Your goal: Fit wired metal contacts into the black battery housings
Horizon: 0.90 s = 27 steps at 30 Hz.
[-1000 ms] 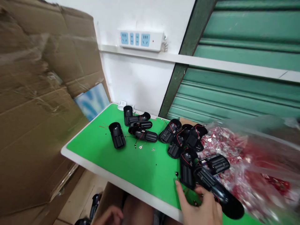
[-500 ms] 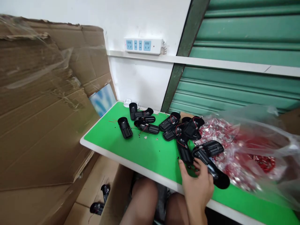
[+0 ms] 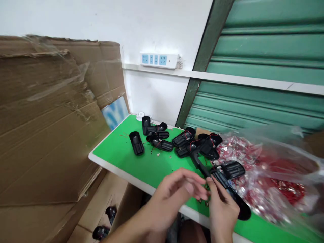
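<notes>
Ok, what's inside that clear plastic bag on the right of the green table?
The clear plastic bag holds a heap of small red and silver pieces, too blurred to identify. Whatever lies beneath the heap is covered.

Large flattened cardboard sheet [image 3: 50,114] at left, film-wrapped, leaning beside green table top [image 3: 131,162]. Blue-white panel [image 3: 115,113] wedged between cardboard and wall. White power strip [image 3: 159,60] with blue sockets mounted on white wall [image 3: 152,27] above ledge. Green roller shutter [image 3: 253,84] at right, dark green post [image 3: 202,64] along its edge. Small white object [image 3: 140,116] at table's far corner. Open carton [image 3: 111,202] below table, two black parts [image 3: 106,222] inside.
</notes>
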Motion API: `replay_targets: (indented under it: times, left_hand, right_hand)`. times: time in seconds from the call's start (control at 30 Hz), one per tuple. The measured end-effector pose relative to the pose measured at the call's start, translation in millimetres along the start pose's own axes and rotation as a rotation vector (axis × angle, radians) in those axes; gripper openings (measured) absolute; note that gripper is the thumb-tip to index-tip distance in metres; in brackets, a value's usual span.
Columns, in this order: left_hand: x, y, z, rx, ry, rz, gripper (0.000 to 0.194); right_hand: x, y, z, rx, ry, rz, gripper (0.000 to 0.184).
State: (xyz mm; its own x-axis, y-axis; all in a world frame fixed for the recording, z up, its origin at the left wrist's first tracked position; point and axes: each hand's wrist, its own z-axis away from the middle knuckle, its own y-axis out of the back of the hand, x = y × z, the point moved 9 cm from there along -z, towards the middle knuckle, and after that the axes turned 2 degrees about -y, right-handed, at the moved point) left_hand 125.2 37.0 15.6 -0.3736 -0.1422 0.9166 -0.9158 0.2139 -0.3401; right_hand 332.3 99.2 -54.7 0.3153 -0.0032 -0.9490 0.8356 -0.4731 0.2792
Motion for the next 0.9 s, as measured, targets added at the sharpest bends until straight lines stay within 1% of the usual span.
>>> replay_targets:
  times: [0.03, 0.07, 0.13, 0.2, 0.23, 0.27, 0.3, 0.33, 0.4, 0.43, 0.47, 0.53, 0.57, 0.63, 0.67, 0.7, 0.73, 0.77, 0.8, 0.87, 0.9]
  left_hand:
    - [-14, 6.8, -13, 0.054, 0.027, 0.014, 0.049]
    - [-30, 11.6, -23, 0.076, 0.058, -0.011, 0.050]
    - [-62, 24.3, -38, 0.114, 0.137, -0.052, 0.059]
    - [-87, 44.9, -48, 0.177, 0.243, -0.011, 0.068]
    - [-96, 54.8, -52, 0.188, 0.307, 0.033, 0.071]
    - [-102, 62.3, -58, 0.166, 0.378, 0.081, 0.073]
    - [-106, 67.0, -64, 0.121, 0.456, 0.137, 0.076]
    - [-108, 66.0, -70, 0.026, 0.553, 0.200, 0.081]
    - [-106, 58.0, -79, -0.171, 0.722, 0.291, 0.088]
    - [-102, 51.7, -84, -0.263, 0.783, 0.312, 0.088]
    - [-98, 44.2, -89, -0.351, 0.828, 0.317, 0.083]
    - [-92, 27.3, -102, -0.490, 0.861, 0.289, 0.067]
    - [-90, 19.2, -110, -0.533, 0.857, 0.271, 0.057]
    - [-87, 7.3, -133, -0.539, 0.791, 0.254, 0.046]
    - [-86, 4.1, -146, -0.510, 0.725, 0.254, 0.045]
    - [-85, 3.0, -161, -0.469, 0.643, 0.259, 0.047]
    - [-83, 3.8, -174, -0.422, 0.548, 0.266, 0.052]
    - [-81, 6.5, -186, -0.369, 0.448, 0.273, 0.057]
    - [-80, 10.3, -194, -0.319, 0.359, 0.280, 0.061]
    - [-83, 17.9, -203, -0.247, 0.252, 0.291, 0.068]
    - [-86, 21.0, -204, -0.225, 0.228, 0.293, 0.070]
  right_hand:
    - [8, 1, -1, 0.002, -0.110, -0.088, 0.081]
    - [14, -1, -1, -0.012, -0.203, -0.181, 0.088]
    - [16, -10, 0, -0.095, -0.318, -0.344, 0.102]
    - [12, -18, 0, -0.199, -0.337, -0.415, 0.108]
    - [11, -22, -1, -0.256, -0.337, -0.428, 0.107]
    - [11, -25, -3, -0.313, -0.330, -0.436, 0.104]
    - [11, -29, -6, -0.371, -0.310, -0.444, 0.099]
    - [10, -32, -9, -0.429, -0.273, -0.450, 0.092]
    - [4, -38, -17, -0.548, -0.163, -0.438, 0.076]
    - [-2, -40, -21, -0.593, -0.095, -0.418, 0.070]
    - [-10, -42, -25, -0.631, -0.031, -0.381, 0.066]
    - [-28, -42, -33, -0.632, 0.082, -0.288, 0.065]
    - [-38, -38, -36, -0.594, 0.129, -0.237, 0.068]
    - [-60, -23, -39, -0.438, 0.257, -0.107, 0.073]
    - [-70, -14, -36, -0.337, 0.345, -0.007, 0.067]
    - [-78, -6, -30, -0.249, 0.447, 0.109, 0.056]
    - [-82, -2, -21, -0.191, 0.549, 0.231, 0.041]
    - [-82, -3, -9, -0.180, 0.642, 0.346, 0.030]
    - [-76, -7, 1, -0.204, 0.707, 0.453, 0.028]
    - [-54, -18, 18, -0.278, 0.770, 0.660, 0.024]
    - [-42, -22, 23, -0.278, 0.775, 0.756, 0.023]
